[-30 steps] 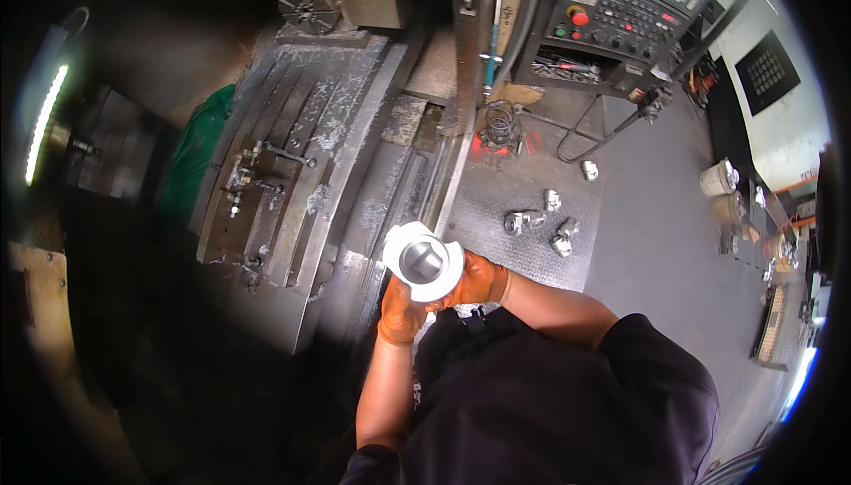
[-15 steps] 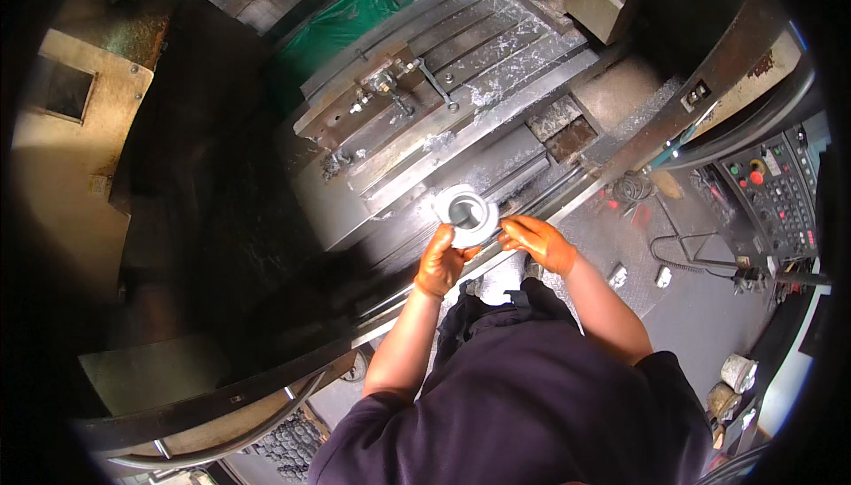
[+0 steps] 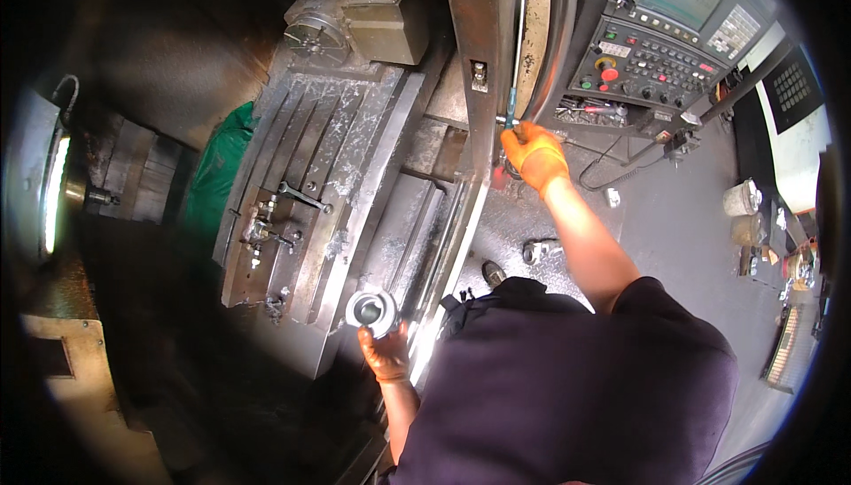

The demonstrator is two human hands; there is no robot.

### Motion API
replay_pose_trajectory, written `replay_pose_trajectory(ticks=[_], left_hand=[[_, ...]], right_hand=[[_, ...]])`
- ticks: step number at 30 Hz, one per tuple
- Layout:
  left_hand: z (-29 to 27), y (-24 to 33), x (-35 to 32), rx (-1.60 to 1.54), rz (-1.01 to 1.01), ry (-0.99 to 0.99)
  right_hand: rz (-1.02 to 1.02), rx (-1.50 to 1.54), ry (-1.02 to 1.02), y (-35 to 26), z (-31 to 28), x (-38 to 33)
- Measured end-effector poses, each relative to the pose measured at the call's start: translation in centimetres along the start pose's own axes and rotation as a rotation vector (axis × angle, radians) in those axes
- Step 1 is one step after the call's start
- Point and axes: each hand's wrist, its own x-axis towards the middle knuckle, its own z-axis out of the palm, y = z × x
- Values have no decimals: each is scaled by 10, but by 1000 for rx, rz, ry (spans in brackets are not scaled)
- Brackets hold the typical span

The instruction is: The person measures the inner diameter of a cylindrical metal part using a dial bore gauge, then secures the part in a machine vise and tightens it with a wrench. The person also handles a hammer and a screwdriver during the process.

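A pale metal ring (image 3: 389,308) with a wide round bore rests in my left hand (image 3: 386,356). The orange-gloved fingers hold it from its near side, over the front edge of the machine bed. Out to the right, my right hand (image 3: 539,159), gloved in orange too, closes round the lower end of a long thin tool with a teal handle (image 3: 511,105). Its slim shaft points up along the machine's door frame (image 3: 479,50). My fingers hide the tool's lowest part.
A slotted machine table (image 3: 355,144) strewn with chips carries a clamped fixture (image 3: 261,223) and a wrench (image 3: 304,197). Behind it sit a rotary chuck (image 3: 316,39) and a green sheet (image 3: 217,166). A control panel (image 3: 643,68) stands at the far right, beyond the door.
My view has swung to the right. My right hand has left the ring's side and reached out to the teal-handled tool at the door frame. The ring stays in my left hand.
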Motion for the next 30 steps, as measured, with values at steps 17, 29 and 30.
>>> replay_pose_trajectory(ticks=[17, 29, 30], left_hand=[[-55, 49, -66, 92, -17, -134], [-118, 77, -96, -52, 100, -97], [-126, 81, -97, -50, 93, -73]], right_hand=[[-289, 716, 125, 18, 66, 28], [192, 587, -44, 123, 53, -247], [124, 475, -114, 127, 46, -262]])
